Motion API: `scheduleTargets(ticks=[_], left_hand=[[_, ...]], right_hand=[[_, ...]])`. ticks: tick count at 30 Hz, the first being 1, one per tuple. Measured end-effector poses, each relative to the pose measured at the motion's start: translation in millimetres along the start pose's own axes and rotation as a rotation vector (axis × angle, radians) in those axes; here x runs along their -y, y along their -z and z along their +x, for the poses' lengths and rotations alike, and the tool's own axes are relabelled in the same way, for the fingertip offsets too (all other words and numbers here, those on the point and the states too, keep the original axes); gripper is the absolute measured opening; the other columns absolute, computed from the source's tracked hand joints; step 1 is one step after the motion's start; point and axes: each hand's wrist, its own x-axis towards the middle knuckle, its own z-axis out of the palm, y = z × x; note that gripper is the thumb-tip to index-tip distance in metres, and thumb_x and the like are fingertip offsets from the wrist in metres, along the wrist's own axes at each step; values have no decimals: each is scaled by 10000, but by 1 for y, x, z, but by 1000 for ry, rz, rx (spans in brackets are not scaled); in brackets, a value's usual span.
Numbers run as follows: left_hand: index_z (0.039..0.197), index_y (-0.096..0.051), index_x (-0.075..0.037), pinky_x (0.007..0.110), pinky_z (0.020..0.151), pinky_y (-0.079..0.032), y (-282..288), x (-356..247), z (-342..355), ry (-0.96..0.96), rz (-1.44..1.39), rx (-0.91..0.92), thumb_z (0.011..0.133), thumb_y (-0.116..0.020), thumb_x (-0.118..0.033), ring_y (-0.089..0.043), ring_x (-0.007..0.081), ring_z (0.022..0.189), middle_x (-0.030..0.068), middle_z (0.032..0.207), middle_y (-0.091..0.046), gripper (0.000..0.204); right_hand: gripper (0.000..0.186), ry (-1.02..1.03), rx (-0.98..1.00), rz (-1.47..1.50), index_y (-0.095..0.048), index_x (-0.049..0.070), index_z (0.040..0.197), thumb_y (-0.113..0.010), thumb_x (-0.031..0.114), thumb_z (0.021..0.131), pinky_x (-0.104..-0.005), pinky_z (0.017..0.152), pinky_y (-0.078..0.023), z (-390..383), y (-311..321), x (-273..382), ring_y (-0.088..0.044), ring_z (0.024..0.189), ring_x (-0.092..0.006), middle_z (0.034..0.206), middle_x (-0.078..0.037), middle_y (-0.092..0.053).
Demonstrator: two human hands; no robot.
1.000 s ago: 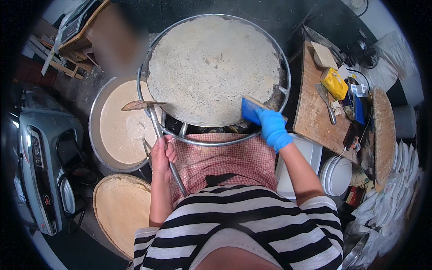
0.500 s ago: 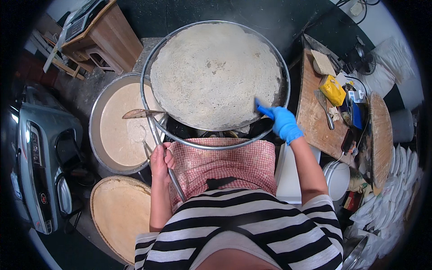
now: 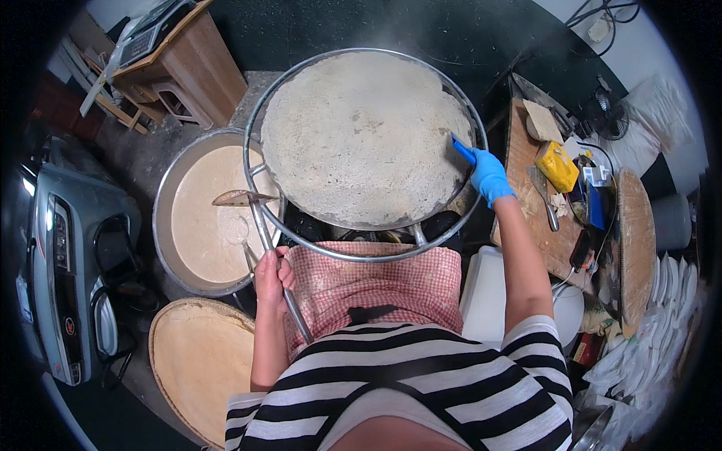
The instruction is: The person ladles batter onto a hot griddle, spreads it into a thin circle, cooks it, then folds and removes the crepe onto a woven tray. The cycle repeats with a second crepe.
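Note:
A thin, pale crepe [image 3: 361, 139] covers most of the large round griddle [image 3: 380, 225], with a metal ring [image 3: 353, 258] around it. My right hand [image 3: 490, 176], in a blue glove, is closed on a blue scraper [image 3: 462, 149], whose blade meets the crepe's right edge. My left hand [image 3: 273, 276] is bare and wrapped round the metal handle of a batter spreader [image 3: 295, 310]. Its wooden blade [image 3: 239, 198] reaches over the pot's right side. Thin, beige batter fills this wide metal pot [image 3: 160, 218], and a ladle [image 3: 248, 255] stands in it.
Finished flatbreads [image 3: 199, 361] lie in a round container at the lower left. A wooden table [image 3: 519, 203] on the right bears a spatula [image 3: 543, 197], a yellow package [image 3: 557, 167] and a phone. Bagged goods [image 3: 639, 353] stand beyond. A vehicle-like grey body [image 3: 68, 255] stands far left.
My right hand has moved the scraper farther away along the crepe's right edge. My left hand keeps its grip on the spreader. The whole view has shifted slightly.

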Motion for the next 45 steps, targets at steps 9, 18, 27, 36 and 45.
scheduleTargets(ticks=[9,18,27,36,45], left_hand=[[975,-533,-48,200,365,-279,-2,-1,1,10,4,-28,949,-408,-346,-313,56,402,-40,523,-335,324],[1001,-525,-54,196,369,-277,-3,0,0,14,28,15,958,-386,-340,-298,48,396,-48,526,-320,321],[991,-529,-47,200,366,-283,5,-2,-3,-12,-26,23,953,-402,-336,-319,54,405,-39,530,-342,318],[993,-524,-50,190,364,-276,12,1,-4,-23,5,-5,957,-391,-333,-312,47,400,-47,529,-332,315],[998,-520,-51,190,367,-269,13,-2,-5,6,-17,-35,954,-394,-342,-301,46,399,-52,529,-321,319]], right_hand=[[493,171,91,-115,-538,46,1098,-550,-84,622,-432,837,-448,-52,-54,19,-543,949,-397,1020,-214,-575],[363,158,167,-55,-589,60,1012,-604,24,651,-438,785,-471,-38,-28,38,-579,894,-381,952,-217,-603],[365,313,227,6,-545,56,1079,-537,31,715,-422,748,-474,-118,-31,117,-594,863,-347,929,-205,-607],[467,-587,277,691,-599,-67,984,-732,291,716,-290,677,-497,-111,-48,-24,-605,721,-163,862,-106,-644],[315,-287,48,385,-605,18,921,-709,228,712,-331,660,-490,-122,-8,3,-618,730,-228,814,-135,-635]])
